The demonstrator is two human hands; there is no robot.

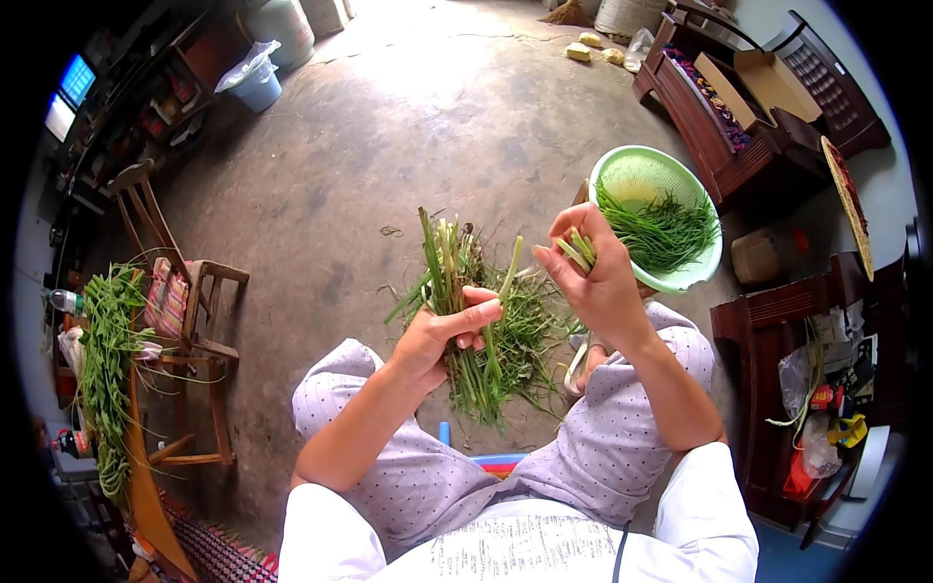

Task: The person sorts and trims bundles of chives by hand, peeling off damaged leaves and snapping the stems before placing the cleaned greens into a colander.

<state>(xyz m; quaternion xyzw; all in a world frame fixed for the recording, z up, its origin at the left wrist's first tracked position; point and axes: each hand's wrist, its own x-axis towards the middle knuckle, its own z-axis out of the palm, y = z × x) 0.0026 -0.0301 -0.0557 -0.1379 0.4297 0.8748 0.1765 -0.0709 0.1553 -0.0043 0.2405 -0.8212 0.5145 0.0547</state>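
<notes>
My left hand (434, 342) is closed around a bundle of long green stalks (446, 267), with pale cut-looking ends pointing up and leafy ends hanging down. One pale stem (511, 267) stands apart from the bundle near my left thumb. In my right hand (604, 274) are several short light-green stem pieces (580, 249), pinched between curled fingers. Below both hands, a loose heap of green trimmings (533, 364) lies on the floor between my feet. Just beyond my right hand, a light-green plastic colander (717, 255) holds thin green leaves (671, 228).
To the left, a wooden chair (155, 219) stands near a bench piled with leafy greens (109, 360). A blue bucket (259, 89) is at the far left. Dark wooden furniture (695, 117) holding an open cardboard box (777, 83) lines the right side.
</notes>
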